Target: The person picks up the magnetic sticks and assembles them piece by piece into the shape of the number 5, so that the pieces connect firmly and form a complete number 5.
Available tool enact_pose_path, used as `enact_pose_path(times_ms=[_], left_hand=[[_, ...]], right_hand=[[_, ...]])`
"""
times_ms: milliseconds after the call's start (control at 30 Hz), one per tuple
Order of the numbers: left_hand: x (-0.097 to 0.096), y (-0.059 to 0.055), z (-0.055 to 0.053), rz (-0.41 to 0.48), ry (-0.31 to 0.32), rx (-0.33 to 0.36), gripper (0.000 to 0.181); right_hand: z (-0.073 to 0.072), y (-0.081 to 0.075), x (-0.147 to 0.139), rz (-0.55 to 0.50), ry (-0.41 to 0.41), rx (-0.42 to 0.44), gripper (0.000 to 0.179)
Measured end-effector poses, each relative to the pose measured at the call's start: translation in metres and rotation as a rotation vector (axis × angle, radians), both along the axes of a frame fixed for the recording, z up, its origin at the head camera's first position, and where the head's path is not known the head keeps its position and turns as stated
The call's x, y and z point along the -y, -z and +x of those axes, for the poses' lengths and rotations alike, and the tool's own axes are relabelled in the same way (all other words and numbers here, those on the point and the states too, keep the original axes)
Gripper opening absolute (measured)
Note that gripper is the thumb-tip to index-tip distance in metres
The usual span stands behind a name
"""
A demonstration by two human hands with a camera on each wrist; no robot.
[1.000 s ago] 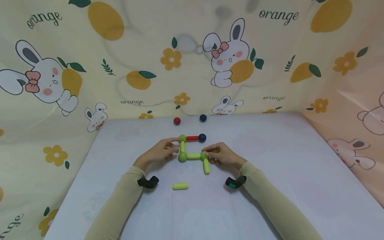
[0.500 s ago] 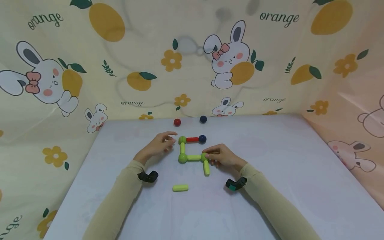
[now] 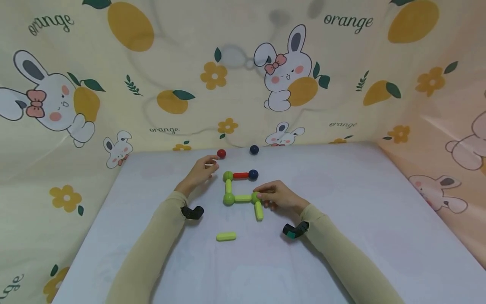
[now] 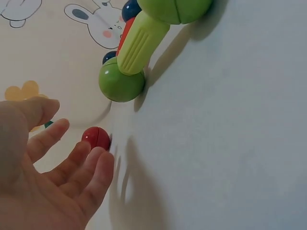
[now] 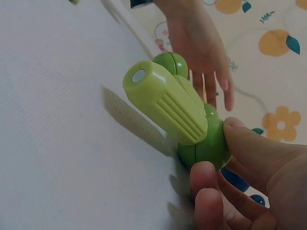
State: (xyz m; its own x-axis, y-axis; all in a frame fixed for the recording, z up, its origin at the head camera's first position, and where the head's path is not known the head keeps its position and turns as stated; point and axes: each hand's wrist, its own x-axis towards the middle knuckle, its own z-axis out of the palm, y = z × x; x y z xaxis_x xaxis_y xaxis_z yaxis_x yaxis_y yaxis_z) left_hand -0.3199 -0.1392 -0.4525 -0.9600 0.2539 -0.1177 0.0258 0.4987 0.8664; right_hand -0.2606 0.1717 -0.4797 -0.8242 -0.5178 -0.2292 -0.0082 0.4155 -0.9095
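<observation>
My right hand (image 3: 281,196) pinches a green ball (image 5: 216,148) at the near right corner of a joined chain of balls and rods. From that ball a light green rod (image 5: 168,105) juts toward me, its end showing a silvery disc. The chain runs left to another green ball (image 3: 228,199), back to a third green ball (image 3: 228,176), then right along a red rod (image 3: 241,175) to a dark blue ball (image 3: 253,174). My left hand (image 3: 199,172) holds nothing, its fingers loosely spread, fingertips close to a loose red ball (image 4: 97,138).
A second dark blue ball (image 3: 254,150) lies at the table's back edge, near the patterned cloth (image 3: 197,55). Nearer to me lies a loose light green rod (image 3: 226,236). The white table (image 3: 319,169) spreads out to both sides.
My left hand has left the chain's far left green ball and moved back toward the loose red ball. The right hand keeps its pinch on the near right green ball.
</observation>
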Motion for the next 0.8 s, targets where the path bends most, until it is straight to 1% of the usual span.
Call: enact_pose_path(times_ms=[167, 300, 400, 467, 567, 700, 800], left_hand=[[-0.003, 0.000, -0.010, 0.013, -0.033, 0.021, 0.044], [-0.004, 0.001, -0.019, 0.009, -0.074, 0.062, 0.046], [-0.007, 0.000, -0.026, -0.003, -0.097, 0.091, 0.048], [-0.009, -0.001, -0.030, -0.012, -0.100, 0.099, 0.050], [-0.013, -0.002, -0.035, -0.023, -0.088, 0.109, 0.055], [-0.017, -0.003, -0.040, -0.084, -0.051, 0.109, 0.059], [-0.021, -0.003, -0.044, -0.157, -0.009, 0.072, 0.060]], right_hand=[[-0.001, 0.000, 0.001, -0.022, -0.008, -0.001, 0.038], [0.000, 0.000, 0.002, -0.025, -0.014, 0.006, 0.038], [0.000, -0.001, 0.001, -0.017, -0.003, 0.017, 0.037], [0.000, -0.001, 0.000, -0.009, 0.010, 0.024, 0.035], [0.000, -0.001, -0.002, -0.006, 0.010, 0.019, 0.036], [-0.001, -0.001, -0.002, -0.011, -0.018, -0.002, 0.038], [-0.001, -0.001, -0.002, -0.011, -0.024, -0.006, 0.039]])
